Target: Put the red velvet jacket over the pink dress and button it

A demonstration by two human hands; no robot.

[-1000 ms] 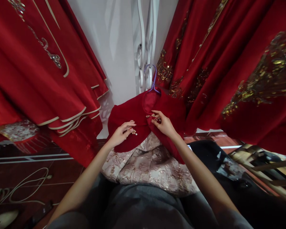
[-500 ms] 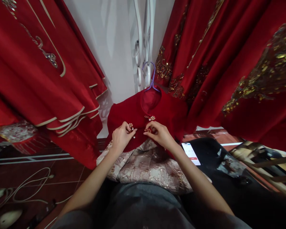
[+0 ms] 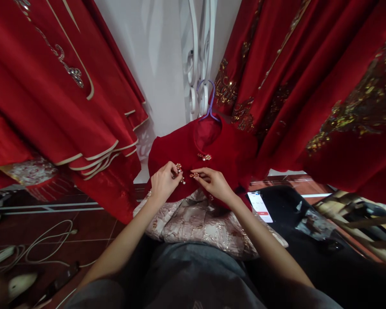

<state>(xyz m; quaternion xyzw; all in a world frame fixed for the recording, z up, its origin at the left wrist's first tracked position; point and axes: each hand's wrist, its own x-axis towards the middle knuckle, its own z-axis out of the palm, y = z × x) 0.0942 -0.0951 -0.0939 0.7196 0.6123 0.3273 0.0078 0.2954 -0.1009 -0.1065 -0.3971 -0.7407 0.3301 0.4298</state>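
A short red velvet jacket [image 3: 231, 148] hangs in front of me on a purple hanger [image 3: 208, 103]. Its top pearl clasp [image 3: 204, 157] is joined at the collar. My left hand [image 3: 163, 182] pinches the left half of the lower pearl clasp [image 3: 179, 170] on the jacket's front edge. My right hand [image 3: 214, 183] pinches the right half of the same clasp [image 3: 194, 175], a little apart from the left half. Below the jacket spreads a pale brocade skirt [image 3: 199, 223].
Red embroidered gowns hang to the left [image 3: 61, 98] and right [image 3: 309, 86]. A white scrolled metal rack [image 3: 199, 56] holds the hanger. A lit phone [image 3: 260, 207] lies on black cloth at the right. White cables [image 3: 41, 249] trail over the dark tiled floor at the left.
My right hand left the top clasp and came down to the lower one. My left hand rose and closed on the lower clasp's other half. The two jacket fronts now lie closer together.
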